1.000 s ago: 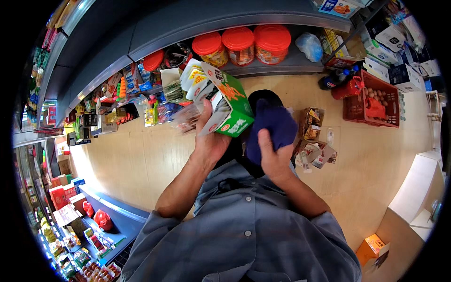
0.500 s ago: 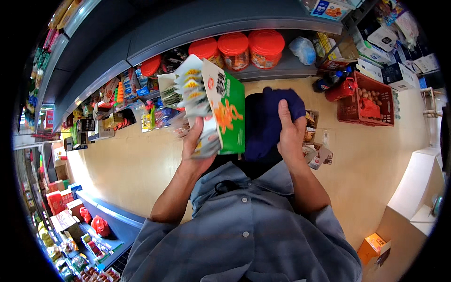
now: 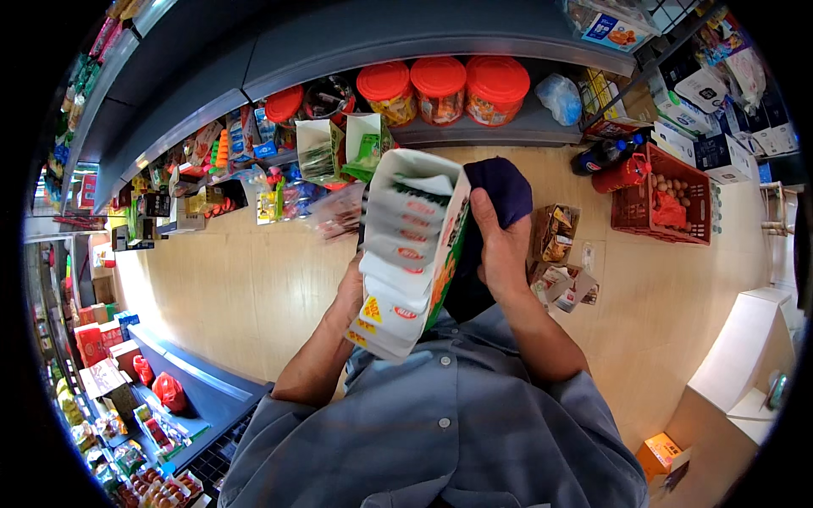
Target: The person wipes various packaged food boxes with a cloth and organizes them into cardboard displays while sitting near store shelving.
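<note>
as held: glossy rectangular carton [image 3: 406, 254], soft cloth [image 3: 501, 188]

White-green carton [image 3: 406, 254]; navy cloth [image 3: 501, 190]; red-lidded jars [image 3: 439, 89].

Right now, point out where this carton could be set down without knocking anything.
Bare floor lies left of the left hand, between the two shelf runs. Another bare patch sits below the red crate. The lower shelf is packed; opened boxes crowd beside the right hand.
</note>
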{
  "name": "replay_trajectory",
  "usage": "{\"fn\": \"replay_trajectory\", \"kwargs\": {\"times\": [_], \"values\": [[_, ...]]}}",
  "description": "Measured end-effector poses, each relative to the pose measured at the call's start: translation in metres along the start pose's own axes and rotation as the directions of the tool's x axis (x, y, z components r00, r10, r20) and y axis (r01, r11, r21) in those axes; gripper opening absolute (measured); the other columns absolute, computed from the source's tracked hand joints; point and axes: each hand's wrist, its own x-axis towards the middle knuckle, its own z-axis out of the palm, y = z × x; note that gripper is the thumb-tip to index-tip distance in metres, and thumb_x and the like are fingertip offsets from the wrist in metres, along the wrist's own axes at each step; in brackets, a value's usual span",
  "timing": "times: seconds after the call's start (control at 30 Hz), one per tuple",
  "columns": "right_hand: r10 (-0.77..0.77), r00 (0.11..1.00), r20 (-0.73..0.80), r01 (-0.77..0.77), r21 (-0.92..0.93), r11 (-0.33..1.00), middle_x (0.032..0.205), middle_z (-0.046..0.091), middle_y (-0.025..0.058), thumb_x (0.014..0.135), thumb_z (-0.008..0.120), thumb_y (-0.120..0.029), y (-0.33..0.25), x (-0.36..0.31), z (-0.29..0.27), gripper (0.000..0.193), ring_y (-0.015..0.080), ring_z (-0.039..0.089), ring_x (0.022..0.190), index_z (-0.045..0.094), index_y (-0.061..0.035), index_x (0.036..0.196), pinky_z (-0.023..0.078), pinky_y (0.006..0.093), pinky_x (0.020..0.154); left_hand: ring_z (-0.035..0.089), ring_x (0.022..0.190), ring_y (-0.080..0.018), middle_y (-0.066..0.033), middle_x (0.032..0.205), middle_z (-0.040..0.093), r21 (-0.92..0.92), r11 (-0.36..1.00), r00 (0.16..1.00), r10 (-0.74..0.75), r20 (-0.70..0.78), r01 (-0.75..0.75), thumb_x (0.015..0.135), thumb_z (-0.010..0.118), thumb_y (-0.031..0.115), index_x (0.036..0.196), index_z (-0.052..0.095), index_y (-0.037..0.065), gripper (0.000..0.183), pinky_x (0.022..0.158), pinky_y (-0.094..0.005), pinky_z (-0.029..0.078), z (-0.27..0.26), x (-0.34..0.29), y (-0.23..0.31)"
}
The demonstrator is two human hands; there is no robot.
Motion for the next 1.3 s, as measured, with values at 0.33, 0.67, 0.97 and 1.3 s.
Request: {"fn": "replay_trajectory", "kwargs": {"times": [0.33,0.67,0.97,1.3], "values": [[0.082,0.975,0.206,-0.045,-0.178,0.983,0.110,0.066,0.0057,0.097,0.060,-0.017,0.001,-0.004,-0.016,0.026,0.0158,0.060,0.101,0.058,-0.0023,0.118,0.045,0.0289,0.094,0.055,0.122,-0.0356,-0.0208,0.137,0.052,-0.124,0.922,0.884,-0.305,0.353,0.367,0.085,0.065,0.043,0.144,0.040,0.004,0.075,0.102,-0.0498,0.045,-0.054,0.011,-0.035],[-0.114,0.969,0.218,0.054,0.264,0.963,0.122,0.061,0.0180,0.099,0.039,-0.033,-0.121,0.044,-0.034,0.046,0.0307,0.061,0.107,0.054,-0.0005,0.129,0.050,0.0437,0.091,0.068,0.093,-0.0141,-0.0083,0.110,0.067,0.233,0.956,0.968,-0.213,0.134,0.178,0.090,0.065,0.046,0.123,0.054,0.002,0.056,0.081,-0.0298,0.057,-0.006,0.023,-0.019],[0.372,0.352,0.859,0.902,-0.417,0.109,0.095,0.059,0.0190,0.074,0.062,-0.011,-0.079,-0.008,0.038,0.034,0.0374,0.061,0.092,0.057,0.0020,0.105,0.049,0.0445,0.080,0.065,0.102,-0.0130,-0.0088,0.116,0.065,0.284,0.904,0.934,-0.351,0.063,0.320,0.101,0.029,0.056,0.125,0.054,0.008,0.059,0.089,-0.0301,0.055,0.003,0.045,-0.041],[0.460,-0.001,0.888,0.525,-0.391,0.756,0.113,0.056,0.0345,0.083,0.051,-0.008,-0.023,-0.088,0.052,0.036,0.0428,0.060,0.104,0.053,0.0117,0.113,0.048,0.0465,0.093,0.063,0.106,-0.0118,-0.0075,0.120,0.063,0.404,0.908,0.977,-0.176,0.120,0.114,0.100,0.036,0.054,0.129,0.052,0.009,0.056,0.090,-0.0284,0.054,-0.012,0.029,-0.056]]}}
